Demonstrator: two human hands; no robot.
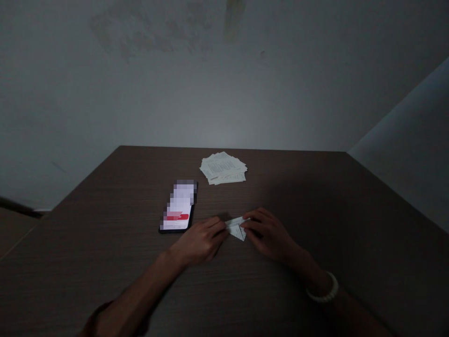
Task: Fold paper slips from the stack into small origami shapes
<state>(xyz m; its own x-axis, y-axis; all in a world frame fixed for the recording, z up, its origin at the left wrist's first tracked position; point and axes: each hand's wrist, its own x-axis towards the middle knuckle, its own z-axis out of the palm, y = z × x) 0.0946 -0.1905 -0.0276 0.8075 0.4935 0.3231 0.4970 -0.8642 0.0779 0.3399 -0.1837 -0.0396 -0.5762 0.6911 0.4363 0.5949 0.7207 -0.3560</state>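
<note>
Between my hands, low over the table, is a small folded piece of printed paper (pixel 237 229) with a pointed corner toward me. My left hand (pixel 205 239) has its fingers closed on the paper's left end. On the other side, my right hand (pixel 268 234) pinches the right end between thumb and fingers. The fingertips hide both ends of the paper. A light beaded bracelet (pixel 324 290) circles my right wrist.
A phone (pixel 179 206) with a lit, partly blurred screen lies just beyond my left hand. Farther back, a loose pile of printed paper sheets (pixel 223 167) rests on the dark wooden table (pixel 87 224). Behind the table stands a stained grey wall (pixel 224 93).
</note>
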